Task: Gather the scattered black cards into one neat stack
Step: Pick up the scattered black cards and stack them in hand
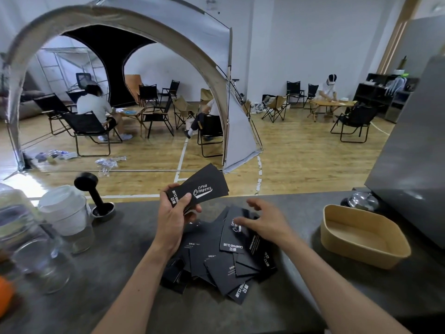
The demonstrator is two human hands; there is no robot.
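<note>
My left hand (174, 214) grips a small stack of black cards (203, 188) with white "Camping Club" print, held up above the grey counter (289, 302). Below it, a loose overlapping pile of several more black cards (216, 263) lies on the counter, some face up, some face down. My right hand (267, 224) hovers over the pile's upper right part with fingers spread and relaxed, blurred by motion, its fingertips at or just above a card; whether they touch it is unclear.
A tan rectangular tray (361, 237) sits at the right, a silver bell (364, 201) behind it. A black tamper (95, 196), white stacked cups (66, 208) and glass jars (36, 256) stand at the left. A dark machine panel (414, 165) rises at the far right.
</note>
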